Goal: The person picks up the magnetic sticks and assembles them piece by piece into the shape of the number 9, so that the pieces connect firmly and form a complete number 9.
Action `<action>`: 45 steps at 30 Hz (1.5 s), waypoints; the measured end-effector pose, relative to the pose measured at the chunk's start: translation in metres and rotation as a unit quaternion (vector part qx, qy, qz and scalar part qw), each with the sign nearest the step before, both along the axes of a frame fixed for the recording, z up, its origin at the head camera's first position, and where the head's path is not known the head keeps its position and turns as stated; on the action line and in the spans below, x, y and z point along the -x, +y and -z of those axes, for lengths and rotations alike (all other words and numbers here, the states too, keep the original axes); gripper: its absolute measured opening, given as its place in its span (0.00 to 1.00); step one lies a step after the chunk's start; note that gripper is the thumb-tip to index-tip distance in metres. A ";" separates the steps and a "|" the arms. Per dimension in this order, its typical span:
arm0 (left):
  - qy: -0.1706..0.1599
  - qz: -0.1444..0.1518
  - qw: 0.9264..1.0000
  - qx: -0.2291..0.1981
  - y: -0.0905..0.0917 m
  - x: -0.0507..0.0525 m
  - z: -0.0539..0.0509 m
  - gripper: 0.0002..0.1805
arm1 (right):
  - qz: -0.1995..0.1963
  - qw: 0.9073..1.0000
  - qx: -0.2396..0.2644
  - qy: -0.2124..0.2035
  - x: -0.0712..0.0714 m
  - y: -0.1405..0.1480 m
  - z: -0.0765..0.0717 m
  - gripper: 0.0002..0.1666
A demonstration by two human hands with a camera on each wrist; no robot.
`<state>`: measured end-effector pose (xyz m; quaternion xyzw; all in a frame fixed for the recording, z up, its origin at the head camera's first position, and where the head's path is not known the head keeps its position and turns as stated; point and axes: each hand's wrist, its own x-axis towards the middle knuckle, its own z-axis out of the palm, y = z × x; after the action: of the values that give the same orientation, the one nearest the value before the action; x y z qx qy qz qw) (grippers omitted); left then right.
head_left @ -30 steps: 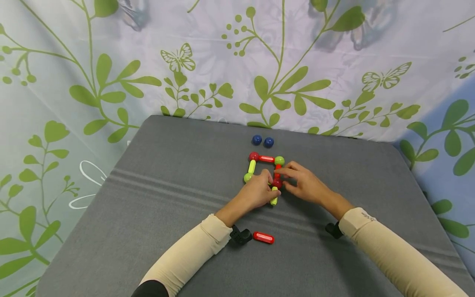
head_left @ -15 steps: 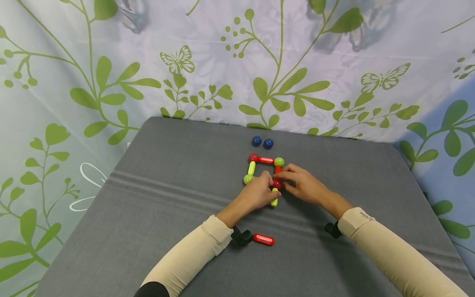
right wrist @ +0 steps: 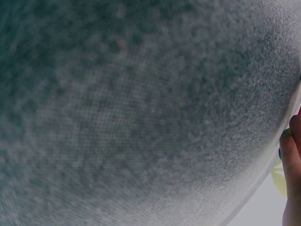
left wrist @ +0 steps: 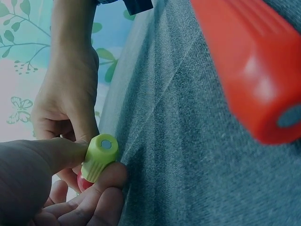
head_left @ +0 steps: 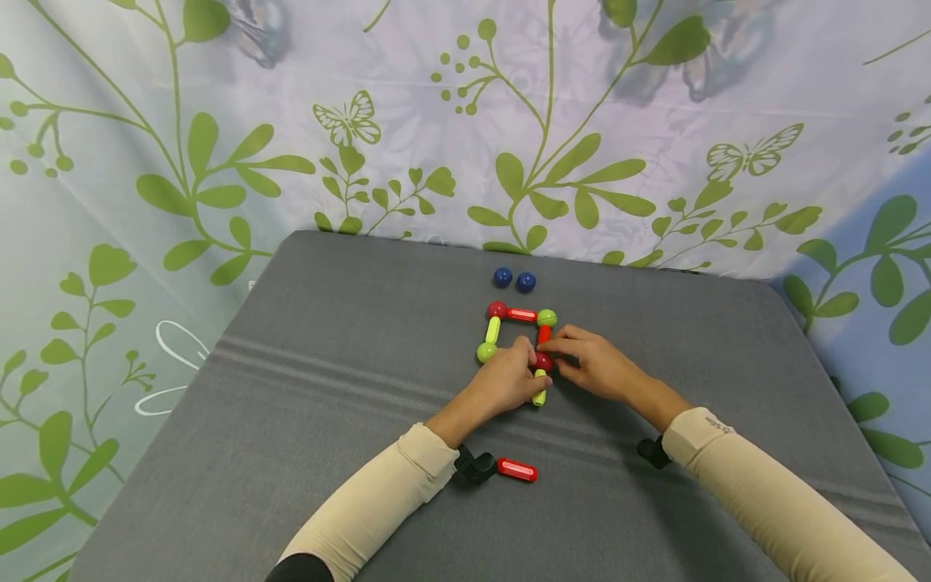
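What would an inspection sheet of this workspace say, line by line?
Surface: grey fabric-like tabletop, with faint stripes.
Job's things: ball-and-rod frame, near side hidden by the left hand; loose red rod; two blue balls beyond the frame.
Clutter: nothing seen.
Hands: left hand pinches a yellow-green rod; right hand has fingers around the crimson ball.
Cables: nothing seen.
Surroundings: hanging cloth printed with leaves and butterflies.

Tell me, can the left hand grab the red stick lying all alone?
Probably yes: the loose red toy rod lies uncovered. But the left hand pinches a yellow-green toy rod, so it would likely have to let go and pull back.
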<state>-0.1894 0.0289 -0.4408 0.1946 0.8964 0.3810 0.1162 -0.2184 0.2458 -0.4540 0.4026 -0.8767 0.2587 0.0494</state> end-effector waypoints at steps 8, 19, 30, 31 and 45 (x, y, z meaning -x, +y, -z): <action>0.010 -0.001 1.000 0.001 0.000 0.000 0.000 0.19 | 0.000 1.000 -0.001 -0.002 0.000 -0.001 -0.001 0.21; 0.021 -0.001 1.000 -0.001 0.001 0.001 0.001 0.19 | -0.005 1.000 0.001 0.012 0.001 -0.001 -0.001 0.20; 0.035 -0.002 0.999 0.007 0.004 0.000 0.005 0.20 | -0.001 1.000 -0.002 0.009 0.000 -0.001 -0.001 0.20; 0.040 0.000 0.999 0.011 0.004 0.000 0.005 0.20 | -0.001 1.000 -0.002 0.007 0.000 -0.001 -0.001 0.20; 0.089 0.010 0.995 0.037 0.004 -0.001 0.006 0.21 | -0.005 1.000 0.001 0.011 0.001 -0.003 -0.003 0.20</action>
<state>-0.1887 0.0329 -0.4464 0.2316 0.9148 0.3276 0.0471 -0.2191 0.2429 -0.4512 0.4102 -0.8736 0.2554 0.0582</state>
